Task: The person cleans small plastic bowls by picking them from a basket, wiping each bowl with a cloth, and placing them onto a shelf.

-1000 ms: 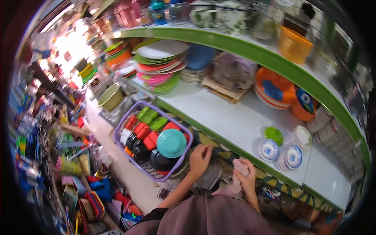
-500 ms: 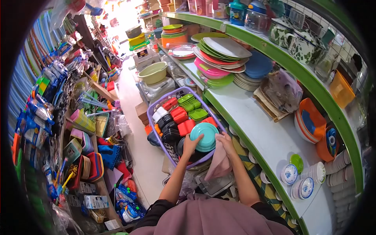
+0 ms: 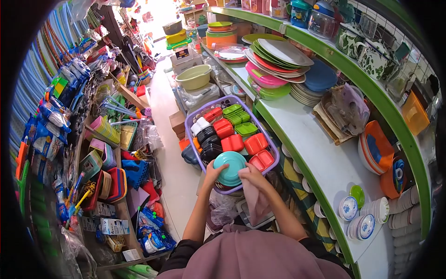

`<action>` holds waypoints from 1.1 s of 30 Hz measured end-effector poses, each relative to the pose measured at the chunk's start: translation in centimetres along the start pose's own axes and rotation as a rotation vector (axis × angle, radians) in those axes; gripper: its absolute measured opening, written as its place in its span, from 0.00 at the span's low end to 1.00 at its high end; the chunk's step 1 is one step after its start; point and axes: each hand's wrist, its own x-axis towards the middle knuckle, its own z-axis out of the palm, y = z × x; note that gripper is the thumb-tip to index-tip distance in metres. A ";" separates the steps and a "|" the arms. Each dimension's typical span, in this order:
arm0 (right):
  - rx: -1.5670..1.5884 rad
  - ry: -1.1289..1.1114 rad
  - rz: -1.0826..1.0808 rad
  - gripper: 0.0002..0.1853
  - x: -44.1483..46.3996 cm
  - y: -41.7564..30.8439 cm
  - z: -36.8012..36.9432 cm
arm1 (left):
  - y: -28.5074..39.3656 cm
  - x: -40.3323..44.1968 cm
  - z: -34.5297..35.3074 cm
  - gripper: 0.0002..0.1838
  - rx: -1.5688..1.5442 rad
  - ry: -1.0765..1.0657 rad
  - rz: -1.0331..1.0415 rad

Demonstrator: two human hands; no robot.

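Note:
Over the near end of a purple basket [image 3: 274, 160], my left hand [image 3: 213, 174] grips a stack of round turquoise plates [image 3: 232, 163] at its left side, thumb on top. My right hand [image 3: 254, 177] is closed on a pink cloth [image 3: 254, 200] at the stack's right edge; the cloth hangs down below the hand. Red dishes [image 3: 255, 144], black dishes [image 3: 211, 149], green dishes [image 3: 246, 130] and white dishes [image 3: 200, 124] lie in rows inside the basket beyond the plates. The fingers under the stack are hidden.
To the right runs a white shelf [image 3: 306, 153] with a green edge, bearing stacked plates [image 3: 278, 58], orange bowls [image 3: 371, 149] and patterned bowls [image 3: 360, 225]. A pale green basin [image 3: 193, 78] stands beyond the basket. Crowded goods line the aisle floor [image 3: 165, 162] on the left.
The turquoise plates and both hands have come nearer to me and slightly left, uncovering red dishes at the basket's right side. The cloth moved along with my right hand. The camera view shifted a little.

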 end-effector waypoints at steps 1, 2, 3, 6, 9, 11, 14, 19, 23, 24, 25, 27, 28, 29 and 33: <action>-0.206 0.109 -0.101 0.42 0.1 0.5 0.9 | 0.0 -0.1 0.0 0.36 0.096 0.060 0.081; -0.286 0.133 -0.088 0.43 0.1 0.8 1.4 | 0.0 -0.3 0.4 0.36 0.190 0.118 0.162; -0.367 0.158 -0.075 0.44 0.0 0.7 1.9 | 0.3 -0.6 0.8 0.37 0.283 0.175 0.244; -0.489 0.206 -0.100 0.44 -0.3 1.7 2.7 | 0.9 -2.4 2.2 0.32 0.585 0.276 0.409; -0.600 0.164 -0.142 0.44 -1.3 2.3 3.4 | 0.0 -3.3 3.3 0.26 0.880 0.334 0.601; -0.654 0.171 -0.153 0.45 -2.3 2.6 4.1 | -0.3 -3.7 3.4 0.24 0.907 0.331 0.621; -0.597 0.218 -0.263 0.42 -2.9 3.5 4.2 | -0.5 -4.2 3.7 0.22 0.888 0.373 0.677; -0.083 0.358 -0.189 0.32 -4.9 2.5 0.8 | 2.1 -5.6 6.7 0.15 0.818 0.257 0.818; 0.200 0.448 -0.092 0.24 -5.3 3.2 -2.8 | 2.7 -3.2 11.6 0.15 0.890 0.128 0.814; 0.278 0.436 -0.072 0.23 -5.4 3.4 -3.7 | 2.2 -2.3 12.8 0.14 0.960 0.128 0.785; 0.355 0.422 -0.053 0.22 -5.6 3.3 -4.5 | 2.1 -1.7 13.6 0.12 1.029 0.131 0.754; 0.504 0.490 -0.101 0.17 -5.4 4.1 -5.0 | 1.9 -1.1 14.4 0.11 1.118 0.131 0.695; 0.577 0.551 -0.079 0.17 -5.4 4.8 -5.2 | 2.2 -1.1 14.8 0.11 1.160 0.129 0.666; 0.651 0.610 -0.057 0.17 -5.4 5.5 -5.4 | 2.4 -1.2 14.9 0.09 1.093 0.193 0.704; 0.762 0.725 0.027 0.18 -6.1 7.0 -5.6 | 1.1 0.5 14.0 0.07 1.044 0.175 0.697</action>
